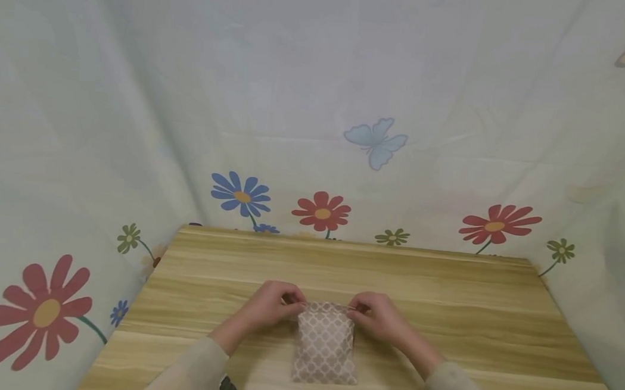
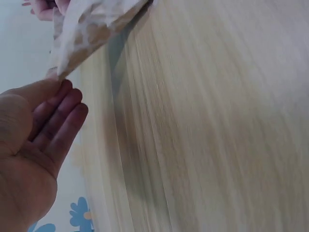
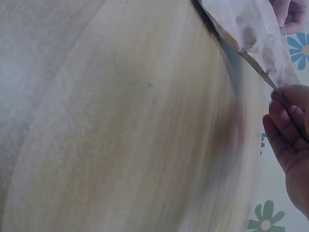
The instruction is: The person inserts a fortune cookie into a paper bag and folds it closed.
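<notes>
A small flat pouch (image 1: 326, 345) with a beige and white lattice pattern is at the front middle of the wooden table. My left hand (image 1: 279, 305) pinches its far left corner between thumb and fingers. At the far right corner, my right hand (image 1: 375, 315) pinches it the same way. In the left wrist view, the pouch (image 2: 91, 36) slants up from the thumb and fingertip of the left hand (image 2: 36, 130). The right wrist view shows the right hand (image 3: 292, 125) gripping the other corner, with a shadow on the table below. What the pouch contains is hidden.
The wooden table (image 1: 222, 261) has light striped grain and reaches back to a pale curtain (image 1: 297, 87) printed with flowers and butterflies. The curtain also hangs along both sides. Dark bands (image 1: 225, 389) show at the person's sleeves.
</notes>
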Motion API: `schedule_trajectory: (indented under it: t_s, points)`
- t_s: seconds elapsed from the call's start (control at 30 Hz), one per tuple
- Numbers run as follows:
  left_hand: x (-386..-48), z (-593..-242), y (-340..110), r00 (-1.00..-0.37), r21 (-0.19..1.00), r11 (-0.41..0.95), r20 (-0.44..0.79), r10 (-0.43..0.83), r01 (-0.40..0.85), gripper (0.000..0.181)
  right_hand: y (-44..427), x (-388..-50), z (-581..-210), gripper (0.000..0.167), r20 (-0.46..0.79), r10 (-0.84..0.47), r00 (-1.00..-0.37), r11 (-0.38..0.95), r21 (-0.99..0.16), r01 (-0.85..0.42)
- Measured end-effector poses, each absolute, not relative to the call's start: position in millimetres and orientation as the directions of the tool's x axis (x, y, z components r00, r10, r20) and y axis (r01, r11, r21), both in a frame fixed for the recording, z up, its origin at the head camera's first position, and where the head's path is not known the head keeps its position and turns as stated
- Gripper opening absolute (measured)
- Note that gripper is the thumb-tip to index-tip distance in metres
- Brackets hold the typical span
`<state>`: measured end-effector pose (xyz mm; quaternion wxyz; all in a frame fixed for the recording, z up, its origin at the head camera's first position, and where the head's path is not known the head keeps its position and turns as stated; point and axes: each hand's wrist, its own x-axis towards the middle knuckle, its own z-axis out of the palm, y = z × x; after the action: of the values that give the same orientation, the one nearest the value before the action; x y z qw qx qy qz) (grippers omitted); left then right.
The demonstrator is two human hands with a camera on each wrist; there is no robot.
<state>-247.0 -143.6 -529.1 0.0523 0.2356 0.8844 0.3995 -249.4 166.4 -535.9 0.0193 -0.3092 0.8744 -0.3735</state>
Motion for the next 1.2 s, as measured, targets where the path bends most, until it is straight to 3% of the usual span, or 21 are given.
schedule_trajectory:
  t_s: [0.63, 0.73, 0.97, 1.2]
  points:
    - [-241.1, -539.2, -129.9, -0.891, 0.693, 0.578, 0.224, 0.395, 0.431, 0.007, 177.7, -255.8, -533.7, 0.006, 0.113, -0.519, -0.847, 0.571, -0.692, -0.442]
    - [-241.4, -539.5, -128.1, -0.903, 0.707, 0.578, 0.213, 0.375, 0.407, 0.004, 177.9, -256.3, -533.2, 0.006, 0.132, -0.52, -0.844, 0.569, -0.684, -0.457]
    - [-246.2, -537.4, -130.2, -0.927, 0.797, 0.542, 0.059, 0.369, 0.267, 0.006, 175.2, -251.7, -536.3, 0.009, 0.254, -0.504, -0.825, 0.537, -0.656, -0.53]
    - [-248.2, -537.4, -130.3, -0.897, 0.746, 0.563, 0.103, 0.43, 0.356, 0.007, 173.2, -249.7, -541.4, 0.009, 0.333, -0.502, -0.798, 0.538, -0.602, -0.59]
